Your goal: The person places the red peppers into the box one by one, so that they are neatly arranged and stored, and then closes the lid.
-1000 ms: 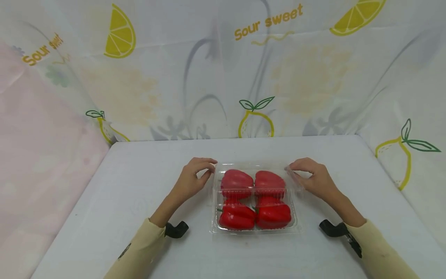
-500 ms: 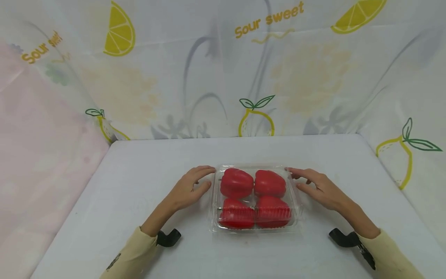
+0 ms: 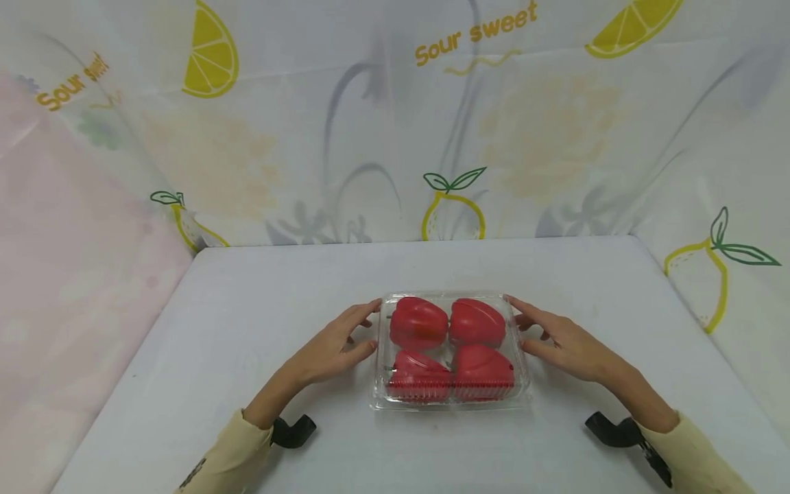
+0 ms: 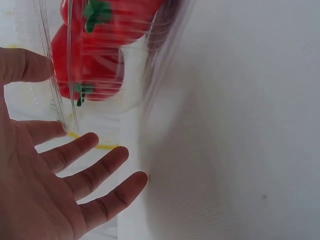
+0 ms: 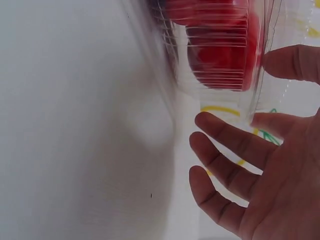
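Note:
In the head view a clear plastic clamshell box [image 3: 450, 406] sits mid-table, holding several red bell peppers [image 3: 418, 324]. Its ribbed lid lies over all of them. My left hand [image 3: 333, 350] is at the box's left side, thumb and index fingertips right at the lid edge. Opposite it, my right hand [image 3: 568, 346] has its thumb and index fingertips at the right lid edge. Green stems [image 4: 97, 14] show through the wall in the left wrist view. The other left fingers [image 4: 97, 172] spread below the box, while in the right wrist view those right fingers [image 5: 225, 167] are slightly bent.
A white table [image 3: 278, 288] carries the box. Behind it hangs a pale cloth backdrop [image 3: 370, 123] with lemon prints, and pink cloth [image 3: 80, 274] covers the left side. Black curved wrist mounts [image 3: 295, 432] stick out from both cream sleeves [image 3: 225, 456].
The lid has come down toward the front over the peppers. Both hands have gone from pinching its corners to straighter, spread fingers, and the wrists have drawn slightly back and outward.

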The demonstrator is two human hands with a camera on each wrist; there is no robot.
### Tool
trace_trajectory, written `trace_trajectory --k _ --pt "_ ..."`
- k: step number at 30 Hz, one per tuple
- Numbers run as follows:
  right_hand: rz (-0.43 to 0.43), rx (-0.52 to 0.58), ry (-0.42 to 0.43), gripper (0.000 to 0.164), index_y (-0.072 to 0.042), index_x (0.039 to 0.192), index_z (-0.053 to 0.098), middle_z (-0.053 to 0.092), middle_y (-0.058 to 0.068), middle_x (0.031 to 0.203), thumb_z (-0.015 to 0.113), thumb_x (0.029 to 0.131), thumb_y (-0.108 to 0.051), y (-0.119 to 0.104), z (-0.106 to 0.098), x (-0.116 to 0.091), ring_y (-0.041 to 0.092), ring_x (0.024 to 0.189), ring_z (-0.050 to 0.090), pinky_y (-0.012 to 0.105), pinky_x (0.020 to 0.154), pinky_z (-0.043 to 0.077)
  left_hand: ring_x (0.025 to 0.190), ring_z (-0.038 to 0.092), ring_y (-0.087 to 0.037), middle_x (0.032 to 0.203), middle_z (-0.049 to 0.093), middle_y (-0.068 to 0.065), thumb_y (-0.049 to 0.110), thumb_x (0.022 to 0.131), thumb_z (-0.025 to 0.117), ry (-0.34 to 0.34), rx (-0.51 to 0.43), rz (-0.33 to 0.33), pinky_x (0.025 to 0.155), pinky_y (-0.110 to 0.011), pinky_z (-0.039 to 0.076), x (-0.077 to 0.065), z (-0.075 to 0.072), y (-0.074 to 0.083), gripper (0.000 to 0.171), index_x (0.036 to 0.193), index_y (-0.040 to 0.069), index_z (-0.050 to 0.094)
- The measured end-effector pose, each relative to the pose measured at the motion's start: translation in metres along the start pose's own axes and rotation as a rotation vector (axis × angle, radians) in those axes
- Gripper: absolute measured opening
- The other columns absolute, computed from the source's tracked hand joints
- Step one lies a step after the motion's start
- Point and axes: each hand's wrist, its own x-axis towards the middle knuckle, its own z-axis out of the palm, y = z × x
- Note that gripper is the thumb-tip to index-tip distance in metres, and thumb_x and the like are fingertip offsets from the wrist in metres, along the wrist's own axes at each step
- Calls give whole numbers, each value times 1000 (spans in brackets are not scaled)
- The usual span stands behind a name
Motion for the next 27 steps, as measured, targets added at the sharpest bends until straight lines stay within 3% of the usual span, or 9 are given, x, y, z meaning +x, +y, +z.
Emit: trace_trajectory --k 4,7,11,15,21,27 --pt "4 24 15 64 -14 153 34 65 6 120 61 96 -20 -1 2 -2 25 107 61 33 77 54 112 57 -18 138 50 -1 30 92 63 48 -62 -22 81 -37 54 -5 5 5 64 150 22 36" --pt "17 40 43 62 -16 152 36 65 3 118 62 96 -20 -4 3 -6 21 105 62 30 75 54 101 60 -13 122 56 3 23 93 65 108 -97 -37 74 -31 55 -10 10 11 49 137 18 46" --pt "44 70 116 49 -20 140 47 66 -2 109 66 95 -17 -11 6 -9 14 97 63 28 71 54 90 60 -10 105 59 6 15 93 66 162 -35 5 65 -25 54 -16 16 19 27 118 13 57" --pt "43 70 196 30 -19 119 57 67 -4 101 67 92 -10 -18 11 -11 11 89 63 26 66 53 86 59 -8 102 62 9 17 91 67 173 36 -6 64 -25 53 -21 20 25 27 117 18 59" --pt "55 24 232 17 -16 108 63 69 -6 94 67 93 -9 -22 15 -16 8 85 63 25 62 52 84 60 -5 98 62 12 25 85 67 102 32 -109 69 -28 52 -33 21 34 48 130 26 49" --pt "125 122 62 35 -15 127 50 68 -6 97 64 95 -13 -31 8 -27 7 85 63 26 63 53 82 61 -8 97 63 6 22 87 65 -46 -158 -169 63 -29 52 -43 22 46 69 147 21 31"
